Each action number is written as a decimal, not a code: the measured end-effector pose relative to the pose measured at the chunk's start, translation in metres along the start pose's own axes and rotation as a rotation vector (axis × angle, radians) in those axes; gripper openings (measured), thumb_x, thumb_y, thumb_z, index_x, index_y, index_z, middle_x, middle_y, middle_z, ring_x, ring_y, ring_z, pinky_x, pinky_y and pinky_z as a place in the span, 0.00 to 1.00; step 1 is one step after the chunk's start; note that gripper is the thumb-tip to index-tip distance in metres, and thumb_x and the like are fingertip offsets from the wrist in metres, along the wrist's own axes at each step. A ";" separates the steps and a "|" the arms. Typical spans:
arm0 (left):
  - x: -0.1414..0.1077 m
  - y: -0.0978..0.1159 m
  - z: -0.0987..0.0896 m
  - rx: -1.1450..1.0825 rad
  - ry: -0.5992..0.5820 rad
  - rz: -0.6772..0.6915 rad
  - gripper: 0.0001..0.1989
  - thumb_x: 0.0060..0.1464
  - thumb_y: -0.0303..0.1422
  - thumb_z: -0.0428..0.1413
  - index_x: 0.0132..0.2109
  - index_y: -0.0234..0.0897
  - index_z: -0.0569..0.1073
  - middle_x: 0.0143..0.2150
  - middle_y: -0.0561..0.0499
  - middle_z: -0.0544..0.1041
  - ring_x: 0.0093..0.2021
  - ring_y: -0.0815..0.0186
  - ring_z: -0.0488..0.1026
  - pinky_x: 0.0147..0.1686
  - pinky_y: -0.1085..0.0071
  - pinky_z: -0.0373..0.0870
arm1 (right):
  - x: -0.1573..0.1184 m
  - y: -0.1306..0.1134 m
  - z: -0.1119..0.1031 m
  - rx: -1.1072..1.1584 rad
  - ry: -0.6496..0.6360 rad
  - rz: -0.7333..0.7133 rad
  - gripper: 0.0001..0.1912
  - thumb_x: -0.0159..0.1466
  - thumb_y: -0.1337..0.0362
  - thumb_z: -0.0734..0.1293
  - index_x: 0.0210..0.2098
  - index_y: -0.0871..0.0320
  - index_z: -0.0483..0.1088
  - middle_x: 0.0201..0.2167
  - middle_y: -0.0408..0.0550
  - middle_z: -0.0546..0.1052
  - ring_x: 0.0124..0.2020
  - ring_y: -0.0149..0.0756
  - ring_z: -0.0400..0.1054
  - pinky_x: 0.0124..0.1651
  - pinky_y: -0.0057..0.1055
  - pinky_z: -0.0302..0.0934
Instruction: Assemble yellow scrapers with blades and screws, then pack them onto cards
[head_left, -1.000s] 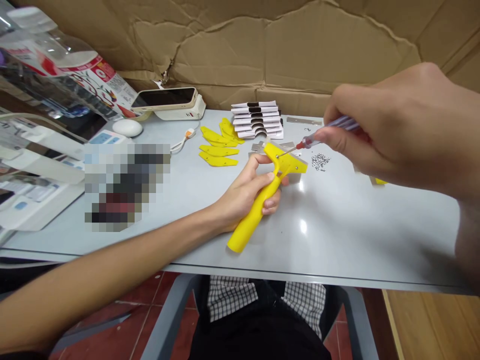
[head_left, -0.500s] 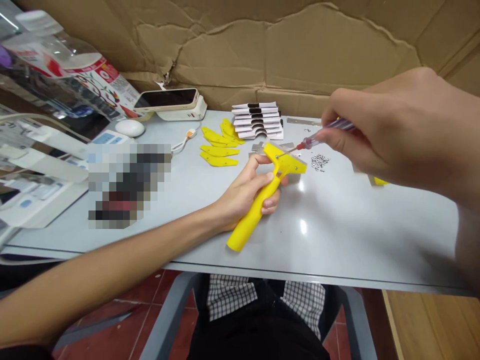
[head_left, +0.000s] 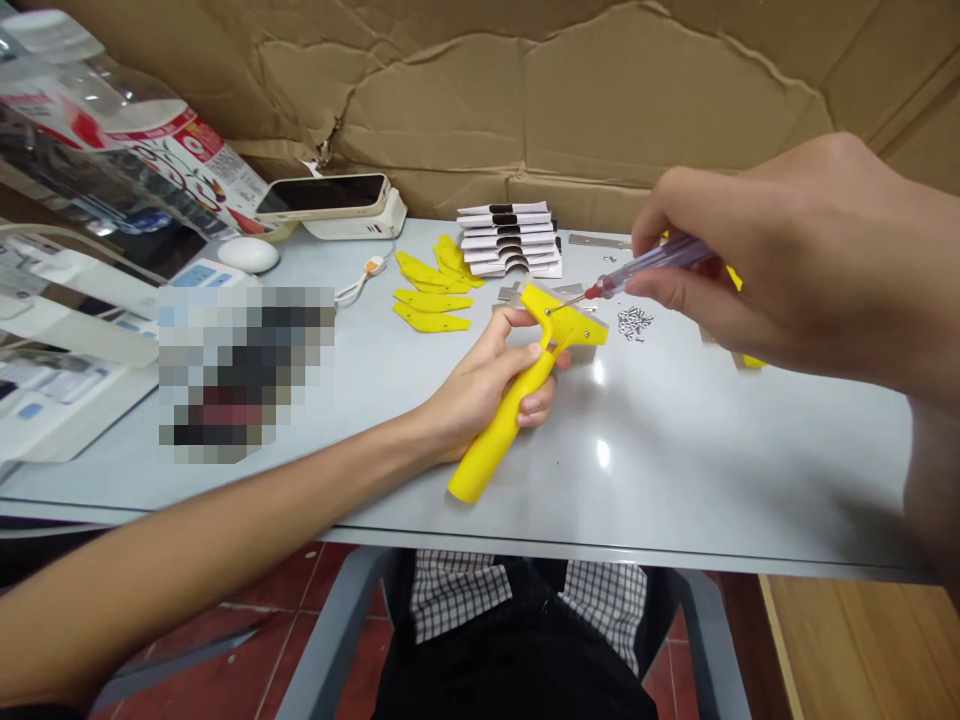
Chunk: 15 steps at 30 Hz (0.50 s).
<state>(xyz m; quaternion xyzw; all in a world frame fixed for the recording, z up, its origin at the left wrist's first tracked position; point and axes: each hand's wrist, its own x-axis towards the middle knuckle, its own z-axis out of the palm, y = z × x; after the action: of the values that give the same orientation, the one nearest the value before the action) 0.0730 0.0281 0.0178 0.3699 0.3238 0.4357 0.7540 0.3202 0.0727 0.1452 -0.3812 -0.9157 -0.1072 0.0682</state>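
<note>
My left hand point(head_left: 499, 385) is wrapped round a yellow scraper point(head_left: 491, 445) with a long round handle and a wide head bearing two screws. In my right hand point(head_left: 780, 260) is a screwdriver point(head_left: 645, 264) with a clear handle and a red collar. Its tip meets the left screw on the scraper's head. Right of the head lies a pile of small screws point(head_left: 635, 322). Several flat yellow plates point(head_left: 431, 311) lie to the left, beside a stack of white paper-wrapped pieces point(head_left: 510, 240). Metal blades point(head_left: 510, 294) are partly hidden behind the head.
At the back left are a phone point(head_left: 326, 197) on a white device, a white mouse point(head_left: 248, 255), a cable and large bottles point(head_left: 150, 130). A cardboard wall point(head_left: 600, 110) stands behind the table point(head_left: 675, 470). Yellow parts are partly hidden behind my right hand.
The whole view has shifted slightly, so things stand a little further left. Both hands keep their holds, and the screwdriver tip is still at the left screw.
</note>
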 end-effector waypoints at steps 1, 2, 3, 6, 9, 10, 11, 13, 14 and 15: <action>0.000 0.000 0.000 0.008 0.000 0.000 0.14 0.69 0.28 0.55 0.51 0.46 0.57 0.42 0.51 0.78 0.20 0.75 0.66 0.20 0.78 0.62 | 0.001 -0.001 0.000 -0.029 -0.005 0.010 0.19 0.77 0.44 0.56 0.45 0.47 0.72 0.25 0.48 0.68 0.24 0.44 0.58 0.32 0.43 0.51; 0.000 0.000 0.000 0.016 0.001 0.000 0.14 0.69 0.28 0.55 0.51 0.46 0.57 0.42 0.51 0.78 0.20 0.75 0.66 0.20 0.78 0.62 | 0.001 -0.002 0.000 -0.057 -0.010 0.017 0.22 0.78 0.44 0.54 0.42 0.46 0.72 0.24 0.48 0.66 0.23 0.44 0.56 0.31 0.43 0.49; 0.000 0.000 0.000 0.023 0.001 0.000 0.13 0.69 0.28 0.54 0.52 0.46 0.56 0.42 0.51 0.78 0.20 0.75 0.66 0.20 0.78 0.62 | 0.002 -0.003 0.000 -0.075 -0.012 0.019 0.23 0.78 0.43 0.52 0.41 0.46 0.72 0.23 0.48 0.64 0.23 0.44 0.55 0.31 0.42 0.48; 0.000 0.000 0.000 0.039 -0.003 -0.001 0.13 0.70 0.28 0.53 0.52 0.46 0.56 0.42 0.52 0.78 0.21 0.75 0.66 0.21 0.78 0.63 | -0.001 -0.003 0.001 -0.052 0.000 -0.004 0.20 0.78 0.43 0.54 0.52 0.47 0.69 0.26 0.46 0.67 0.23 0.43 0.57 0.29 0.41 0.48; 0.000 0.000 0.001 0.043 -0.010 -0.002 0.13 0.70 0.28 0.53 0.52 0.46 0.56 0.42 0.52 0.78 0.21 0.76 0.66 0.21 0.78 0.62 | -0.004 -0.002 0.002 0.042 0.009 -0.064 0.19 0.73 0.52 0.63 0.61 0.47 0.62 0.35 0.46 0.73 0.27 0.42 0.63 0.29 0.39 0.53; 0.000 0.000 0.001 0.043 -0.011 -0.002 0.13 0.70 0.28 0.53 0.52 0.46 0.56 0.42 0.52 0.78 0.20 0.75 0.66 0.21 0.78 0.62 | -0.004 -0.002 0.001 0.064 0.015 -0.087 0.17 0.73 0.55 0.64 0.59 0.47 0.63 0.38 0.46 0.74 0.28 0.41 0.65 0.30 0.39 0.54; 0.000 0.000 0.001 0.043 -0.012 -0.002 0.13 0.70 0.28 0.53 0.52 0.46 0.56 0.42 0.52 0.78 0.20 0.75 0.66 0.21 0.78 0.62 | -0.003 -0.002 0.001 0.074 0.031 -0.106 0.14 0.72 0.57 0.64 0.57 0.48 0.64 0.38 0.47 0.75 0.30 0.42 0.66 0.31 0.39 0.55; 0.000 0.000 0.000 0.042 -0.013 0.001 0.13 0.70 0.28 0.53 0.53 0.46 0.56 0.42 0.51 0.78 0.21 0.75 0.66 0.21 0.78 0.62 | -0.001 -0.003 -0.001 0.058 0.071 -0.126 0.09 0.73 0.55 0.63 0.50 0.50 0.67 0.36 0.48 0.75 0.31 0.44 0.66 0.32 0.40 0.53; 0.000 0.000 0.000 0.039 -0.012 0.002 0.13 0.70 0.28 0.53 0.52 0.46 0.56 0.42 0.51 0.78 0.21 0.75 0.66 0.21 0.78 0.62 | 0.000 -0.004 -0.001 0.038 0.083 -0.123 0.10 0.73 0.54 0.62 0.48 0.51 0.69 0.34 0.49 0.74 0.30 0.45 0.66 0.32 0.40 0.52; 0.000 0.000 0.000 0.036 -0.009 0.002 0.13 0.70 0.27 0.53 0.52 0.46 0.56 0.42 0.51 0.78 0.21 0.75 0.66 0.21 0.77 0.62 | 0.001 -0.005 -0.002 0.014 0.089 -0.109 0.11 0.74 0.53 0.61 0.47 0.51 0.70 0.33 0.50 0.74 0.30 0.46 0.66 0.33 0.41 0.51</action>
<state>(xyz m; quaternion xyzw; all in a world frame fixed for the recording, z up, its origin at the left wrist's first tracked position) 0.0732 0.0280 0.0178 0.3859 0.3276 0.4289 0.7482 0.3162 0.0700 0.1465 -0.3251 -0.9320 -0.1212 0.1053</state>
